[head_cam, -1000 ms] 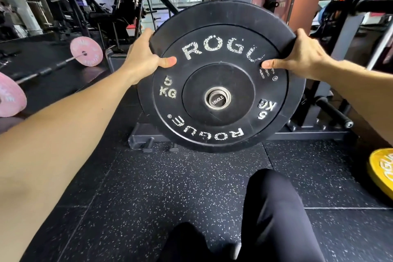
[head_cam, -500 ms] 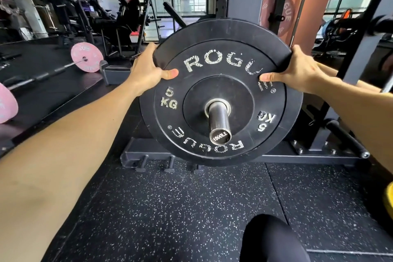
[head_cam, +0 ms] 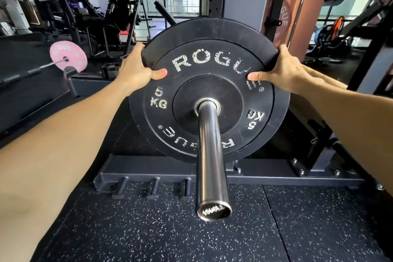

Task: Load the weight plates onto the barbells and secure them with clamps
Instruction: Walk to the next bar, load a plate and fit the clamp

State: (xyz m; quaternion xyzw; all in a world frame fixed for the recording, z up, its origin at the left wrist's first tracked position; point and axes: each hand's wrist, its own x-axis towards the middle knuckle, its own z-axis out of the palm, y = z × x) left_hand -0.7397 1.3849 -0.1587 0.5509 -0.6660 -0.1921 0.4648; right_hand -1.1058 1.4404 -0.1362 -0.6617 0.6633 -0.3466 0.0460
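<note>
Both forearms are bare to the frame edge, with no sleeves, and the hands (head_cam: pixel 136 68) are ungloved.

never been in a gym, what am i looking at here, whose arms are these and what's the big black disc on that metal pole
The camera sits on a person's head, looking forward and down, so the arms are the wearer's own. The left hand and the right hand each grip an upper edge of a black weight plate marked ROGUE, 5 KG. The steel barbell sleeve passes through the plate's centre hole and sticks out toward the camera. No clamp shows on it yet. Below is speckled rubber flooring. Far left lies another barbell with a pink plate.
</note>
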